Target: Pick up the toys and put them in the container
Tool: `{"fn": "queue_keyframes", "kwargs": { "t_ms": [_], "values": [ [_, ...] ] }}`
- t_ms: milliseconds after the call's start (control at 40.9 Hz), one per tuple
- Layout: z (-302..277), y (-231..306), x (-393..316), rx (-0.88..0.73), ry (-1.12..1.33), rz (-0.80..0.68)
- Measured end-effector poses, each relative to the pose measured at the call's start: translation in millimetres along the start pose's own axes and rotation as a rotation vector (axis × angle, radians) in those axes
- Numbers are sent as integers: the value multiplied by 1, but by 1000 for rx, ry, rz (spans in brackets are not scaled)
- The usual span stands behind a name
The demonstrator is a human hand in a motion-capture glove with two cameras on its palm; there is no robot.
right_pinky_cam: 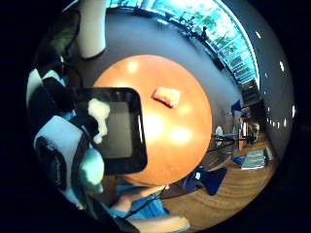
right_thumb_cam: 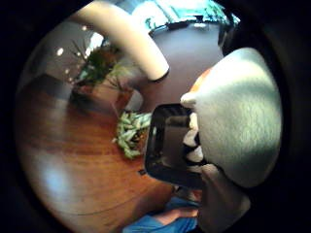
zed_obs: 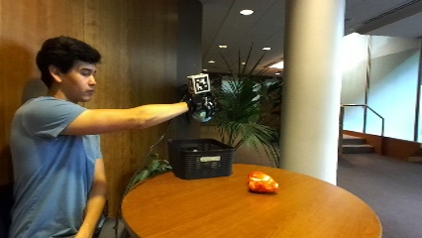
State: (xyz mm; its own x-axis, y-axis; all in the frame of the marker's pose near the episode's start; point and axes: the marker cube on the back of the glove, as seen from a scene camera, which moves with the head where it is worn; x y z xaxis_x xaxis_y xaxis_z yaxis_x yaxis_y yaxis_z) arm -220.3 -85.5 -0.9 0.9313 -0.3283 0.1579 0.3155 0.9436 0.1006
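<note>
A soft, fuzzy pale toy [right_thumb_cam: 240, 116] is gripped in the gloved right hand [zed_obs: 201, 107], high above the black woven basket [zed_obs: 201, 157]. A shiny orange toy [zed_obs: 262, 182] is left on the round wooden tabletop [zed_obs: 296, 213].

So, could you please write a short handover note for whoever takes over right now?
Right hand: raised above the black basket, gripping a pale plush toy.
Basket: on the round wooden table, at the edge near the person; one light-coloured toy seems to lie inside.
Orange toy: on the table beside the basket, untouched.
Done: apparently one toy is in, and a second is picked up.
Left: drop the held toy into the basket, then fetch the orange one.
</note>
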Motion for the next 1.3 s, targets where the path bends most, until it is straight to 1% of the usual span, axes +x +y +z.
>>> {"fn": "queue_keyframes", "kwargs": {
  "t_ms": [122, 220, 367, 513, 660, 782, 880, 1002, 1124, 1222, 1246, 1295],
  "values": [
    [14, 7, -5, -103, -105, -30],
    [25, 12, -4, -169, -100, -38],
    [28, 13, -2, -187, -189, -108],
    [24, 7, 12, -159, -94, -82],
    [17, 1, 29, -149, -74, -79],
    [11, -13, 52, -126, -56, 1],
    [9, -23, 75, -115, -6, 7],
    [14, -53, 68, -114, 86, -18],
    [20, -72, 92, -113, 115, 11],
    [29, -78, 128, -129, 126, 66],
    [33, -80, 136, -131, 127, 93],
    [40, -87, 150, -131, 123, 198]
  ]
}}
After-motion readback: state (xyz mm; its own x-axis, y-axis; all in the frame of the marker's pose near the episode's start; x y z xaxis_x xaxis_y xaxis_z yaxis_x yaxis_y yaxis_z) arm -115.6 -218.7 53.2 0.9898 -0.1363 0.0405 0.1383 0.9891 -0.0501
